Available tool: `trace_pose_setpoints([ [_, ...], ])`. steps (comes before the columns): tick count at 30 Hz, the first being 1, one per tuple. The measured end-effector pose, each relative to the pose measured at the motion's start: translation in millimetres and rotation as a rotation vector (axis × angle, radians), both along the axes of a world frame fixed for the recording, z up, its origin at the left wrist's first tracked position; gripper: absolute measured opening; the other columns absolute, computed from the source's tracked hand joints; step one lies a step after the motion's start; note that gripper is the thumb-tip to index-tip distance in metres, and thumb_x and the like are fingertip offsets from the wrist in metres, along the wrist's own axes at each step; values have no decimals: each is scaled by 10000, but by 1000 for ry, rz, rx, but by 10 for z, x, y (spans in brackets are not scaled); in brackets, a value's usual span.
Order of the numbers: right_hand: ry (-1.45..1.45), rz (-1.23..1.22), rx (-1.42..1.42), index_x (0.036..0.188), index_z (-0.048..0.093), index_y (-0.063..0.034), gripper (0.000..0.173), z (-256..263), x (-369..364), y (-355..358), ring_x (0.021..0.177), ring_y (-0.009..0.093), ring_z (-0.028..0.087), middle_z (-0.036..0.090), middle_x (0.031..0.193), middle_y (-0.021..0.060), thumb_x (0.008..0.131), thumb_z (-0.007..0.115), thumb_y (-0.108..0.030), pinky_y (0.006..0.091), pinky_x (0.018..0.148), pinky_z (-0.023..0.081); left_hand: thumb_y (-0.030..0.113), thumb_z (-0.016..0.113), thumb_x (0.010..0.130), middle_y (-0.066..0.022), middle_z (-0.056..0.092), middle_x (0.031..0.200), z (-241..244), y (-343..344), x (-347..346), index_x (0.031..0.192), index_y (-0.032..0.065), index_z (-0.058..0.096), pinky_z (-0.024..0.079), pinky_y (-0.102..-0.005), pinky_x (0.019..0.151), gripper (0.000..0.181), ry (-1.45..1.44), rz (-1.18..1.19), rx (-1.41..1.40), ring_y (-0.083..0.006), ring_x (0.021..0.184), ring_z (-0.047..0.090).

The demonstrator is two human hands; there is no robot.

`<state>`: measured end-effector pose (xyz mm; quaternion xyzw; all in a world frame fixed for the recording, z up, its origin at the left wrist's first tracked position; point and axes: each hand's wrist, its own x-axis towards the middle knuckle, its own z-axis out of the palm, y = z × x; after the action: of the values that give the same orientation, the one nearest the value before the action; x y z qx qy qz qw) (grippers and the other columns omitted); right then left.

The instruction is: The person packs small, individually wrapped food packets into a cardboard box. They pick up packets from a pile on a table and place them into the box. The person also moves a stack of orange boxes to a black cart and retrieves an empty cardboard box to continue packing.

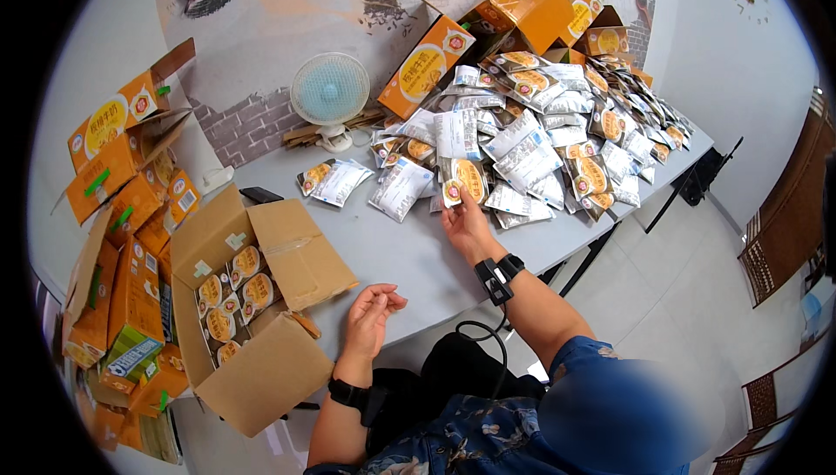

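Observation:
At the front of a heap of foil pouches (522,152), my right hand (471,225) has its thumb on top of a brown, yellow and white printed pouch (465,176), gripping the near end. The fingers beneath are partly hidden. My left hand (373,318) is by the table's near edge, holding nothing, its fingers loosely curled and the thumb apart. To its left stands an open cardboard carton (261,370), flaps spread. Several pouches (258,289) with the same print lie inside it, face up. Black bands circle both wrists.
Orange printed boxes (134,285) are stacked left of the carton; more orange boxes (428,63) lean behind the heap. A small fan (331,93) stands at the back of the grey table (346,240). A black cable (499,344) hangs near my right wrist.

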<state>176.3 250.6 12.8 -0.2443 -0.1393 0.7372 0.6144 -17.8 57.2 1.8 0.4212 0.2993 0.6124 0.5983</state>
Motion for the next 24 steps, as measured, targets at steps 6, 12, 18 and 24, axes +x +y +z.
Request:
trace_pose_setpoints([
  [6, -173, 141, 144, 1045, 520, -113, 219, 75, -41, -537, 666, 73, 592, 626, 844, -8, 904, 565, -274, 191, 521, 464, 196, 503, 920, -118, 614, 938, -25, 3, -32, 1119, -15, 507, 440, -378, 878, 290, 32, 10, -4, -226, 933, 583],
  [12, -378, 309, 381, 1187, 429, -93, 378, 60, -196, -1014, 816, 75, 587, 612, 1033, 25, 875, 617, -195, 229, 652, 477, 239, 478, 938, -157, 528, 1172, 32, 11, 6, 1278, 17, 394, 435, -435, 916, 415, -9, -16, -4, -264, 1108, 516],
  [18, -460, 433, 602, 1266, 355, -47, 472, 16, -301, -1282, 935, 99, 585, 588, 1108, 54, 875, 609, -119, 254, 752, 489, 203, 448, 960, -98, 484, 1258, -46, 20, -16, 1304, 16, 360, 440, -394, 928, 401, -71, -20, -72, -206, 1124, 506],
  [24, -600, 434, 534, 988, 526, -53, 241, -130, -185, -1231, 667, 55, 495, 550, 806, -6, 937, 511, -288, 208, 581, 414, 202, 412, 970, -111, 479, 1274, -108, 35, -29, 1317, 47, 346, 442, -403, 935, 387, -139, 59, -104, -224, 1143, 505],
])
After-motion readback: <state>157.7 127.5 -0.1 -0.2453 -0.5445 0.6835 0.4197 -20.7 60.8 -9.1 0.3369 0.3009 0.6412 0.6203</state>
